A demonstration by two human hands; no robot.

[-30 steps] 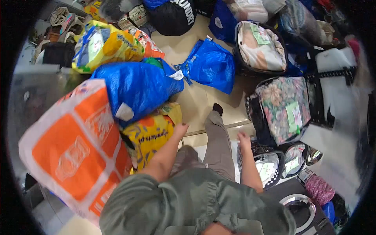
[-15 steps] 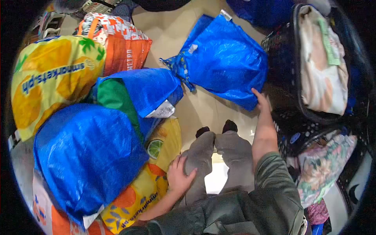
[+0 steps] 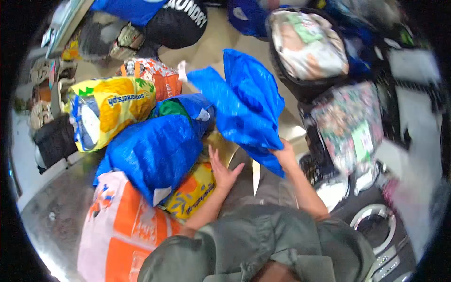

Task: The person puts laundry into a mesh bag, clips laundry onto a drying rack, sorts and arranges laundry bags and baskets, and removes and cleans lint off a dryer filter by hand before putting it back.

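Note:
A limp blue plastic bag (image 3: 249, 105) is raised in front of me, with its far end spread in two folds. My right hand (image 3: 283, 156) is closed on the bag's near lower edge. My left hand (image 3: 224, 172) has its fingers spread and holds nothing, just left of the raised bag. Beside that hand lie a full blue bag (image 3: 152, 145) and a yellow printed bag (image 3: 195, 190). My grey trouser legs are partly hidden below the raised bag.
Left stand a yellow fruit-print bag (image 3: 124, 108), an orange-and-white bag (image 3: 134, 225) and a red-orange patterned bag (image 3: 167, 77). A black laundry bag (image 3: 178, 26) sits at the back. Right are an open dark case (image 3: 307, 47) with pale cloth and a floral package (image 3: 350, 122).
My right hand has lifted the blue bag off the floor and drawn it towards me. My left hand has left my leg, fingers spread. The camera view has shifted.

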